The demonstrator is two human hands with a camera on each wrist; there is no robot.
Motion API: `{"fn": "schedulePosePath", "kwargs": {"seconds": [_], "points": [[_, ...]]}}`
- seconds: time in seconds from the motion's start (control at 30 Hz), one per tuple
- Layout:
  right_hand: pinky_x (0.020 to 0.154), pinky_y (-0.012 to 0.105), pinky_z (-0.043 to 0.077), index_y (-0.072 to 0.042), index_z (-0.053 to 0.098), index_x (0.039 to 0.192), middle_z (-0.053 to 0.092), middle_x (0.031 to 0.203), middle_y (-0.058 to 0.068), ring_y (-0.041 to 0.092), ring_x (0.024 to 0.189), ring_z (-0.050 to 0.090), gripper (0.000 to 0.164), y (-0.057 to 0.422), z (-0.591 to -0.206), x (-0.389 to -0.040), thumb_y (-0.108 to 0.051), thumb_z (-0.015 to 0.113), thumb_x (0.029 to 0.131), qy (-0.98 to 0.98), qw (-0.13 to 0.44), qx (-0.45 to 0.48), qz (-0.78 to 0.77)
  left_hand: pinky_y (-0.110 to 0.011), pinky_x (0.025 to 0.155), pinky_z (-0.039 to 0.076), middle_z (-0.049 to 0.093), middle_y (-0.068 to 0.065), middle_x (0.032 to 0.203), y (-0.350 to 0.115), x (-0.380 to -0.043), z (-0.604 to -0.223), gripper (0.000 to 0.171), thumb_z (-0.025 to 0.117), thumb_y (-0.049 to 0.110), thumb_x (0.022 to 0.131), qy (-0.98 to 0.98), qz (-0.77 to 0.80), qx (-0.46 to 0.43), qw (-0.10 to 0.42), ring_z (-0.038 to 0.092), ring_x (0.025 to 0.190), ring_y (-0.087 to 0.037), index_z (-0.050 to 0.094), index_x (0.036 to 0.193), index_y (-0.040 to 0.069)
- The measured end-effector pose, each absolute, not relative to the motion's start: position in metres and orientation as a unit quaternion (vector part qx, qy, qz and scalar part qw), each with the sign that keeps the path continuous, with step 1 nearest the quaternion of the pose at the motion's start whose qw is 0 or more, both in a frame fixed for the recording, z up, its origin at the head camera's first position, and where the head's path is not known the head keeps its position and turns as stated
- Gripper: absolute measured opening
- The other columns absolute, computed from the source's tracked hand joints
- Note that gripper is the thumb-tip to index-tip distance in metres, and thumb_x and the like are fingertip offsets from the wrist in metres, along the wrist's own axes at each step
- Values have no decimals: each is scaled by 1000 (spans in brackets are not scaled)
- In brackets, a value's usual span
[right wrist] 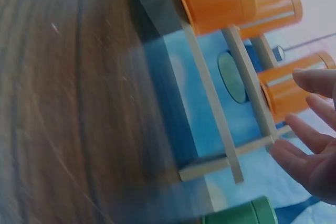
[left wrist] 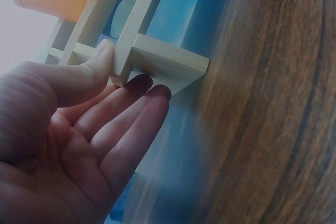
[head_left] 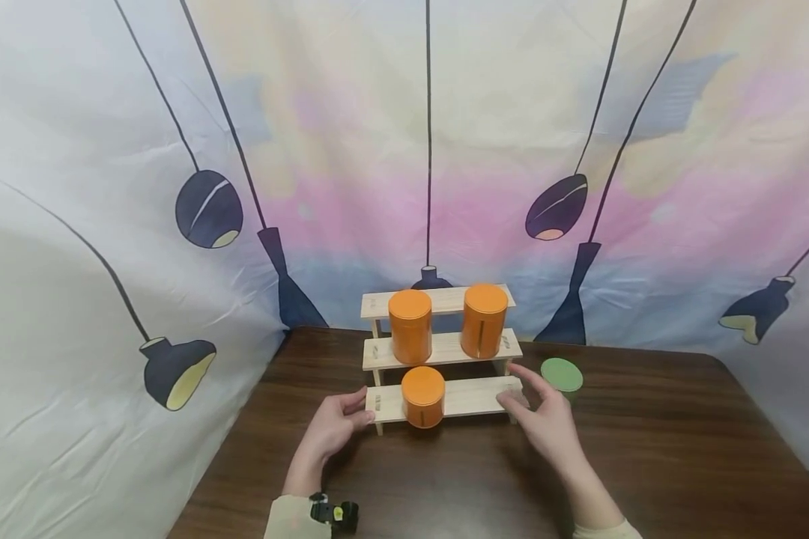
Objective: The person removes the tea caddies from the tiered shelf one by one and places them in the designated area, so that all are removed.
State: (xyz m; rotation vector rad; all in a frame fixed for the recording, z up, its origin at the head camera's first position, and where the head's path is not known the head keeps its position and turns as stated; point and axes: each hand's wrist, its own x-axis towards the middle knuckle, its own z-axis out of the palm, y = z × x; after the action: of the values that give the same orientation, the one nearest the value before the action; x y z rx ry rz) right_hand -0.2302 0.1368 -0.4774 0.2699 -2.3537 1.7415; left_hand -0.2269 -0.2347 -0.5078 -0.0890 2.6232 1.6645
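A three-step wooden display rack (head_left: 475,397) stands on the table, the steps rising towards the back. My left hand (head_left: 333,427) pinches the left end of its lowest step; in the left wrist view the thumb (left wrist: 100,66) lies against the board, with fingers reaching beneath it. My right hand (head_left: 553,427) is at the right end of that step, its fingers spread and holding nothing. A short orange canister (head_left: 422,404) sits on the lowest step. Two taller orange canisters, one on the left (head_left: 410,333) and one on the right (head_left: 483,326), stand on the middle step.
A green canister (head_left: 562,374) stands on the dark wooden table (head_left: 445,479), right of the rack and partly behind my right hand. Behind the table hangs a cloth backdrop (head_left: 499,150) printed with lamps. A black device (head_left: 335,513) is strapped to my left wrist.
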Motion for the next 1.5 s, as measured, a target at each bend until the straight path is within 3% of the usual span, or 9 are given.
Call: {"fn": "schedulePosePath", "kwargs": {"seconds": [0.13,0.33,0.57,1.03,1.23,1.5], "points": [[112,48,48,-3,66,143,66,145,15,39,134,61,52,125,-484,-228,-2,82,94,-764,60,108,634,-54,108,52,67,-24,141,-235,-227,-509,54,80,7,96,849,528,-30,20,64,132,-38,62,145,-6],[111,47,51,-4,65,144,65,146,18,36,140,58,56,111,-491,-225,0,83,91,-740,5,103,665,-54,106,53,66,-25,141,-236,-226,-512,53,79,6,96,846,531,-28,26,63,132,-39,61,145,-7],[112,47,50,-7,62,148,60,151,20,39,141,55,63,94,-494,-230,0,85,90,-725,-23,127,676,-54,106,53,64,-25,143,-237,-227,-508,53,78,6,97,844,535,-31,24,62,133,-39,61,145,-8],[116,45,46,-11,55,155,57,155,15,34,143,55,82,59,-509,-237,-14,94,84,-713,5,149,685,-53,105,54,65,-26,142,-233,-226,-508,51,78,5,97,849,527,-31,18,63,132,-39,62,144,-7],[117,48,44,-16,51,159,54,158,11,32,145,52,90,51,-508,-236,-12,96,81,-706,10,160,690,-53,106,53,64,-25,144,-232,-225,-505,53,78,6,97,848,529,-32,22,62,133,-39,61,145,-7],[119,49,42,-18,52,158,54,159,8,29,144,54,90,42,-510,-237,-16,97,81,-712,18,166,682,-56,108,51,64,-24,144,-232,-226,-505,53,78,7,97,852,522,-35,25,62,134,-40,61,146,-5]]}}
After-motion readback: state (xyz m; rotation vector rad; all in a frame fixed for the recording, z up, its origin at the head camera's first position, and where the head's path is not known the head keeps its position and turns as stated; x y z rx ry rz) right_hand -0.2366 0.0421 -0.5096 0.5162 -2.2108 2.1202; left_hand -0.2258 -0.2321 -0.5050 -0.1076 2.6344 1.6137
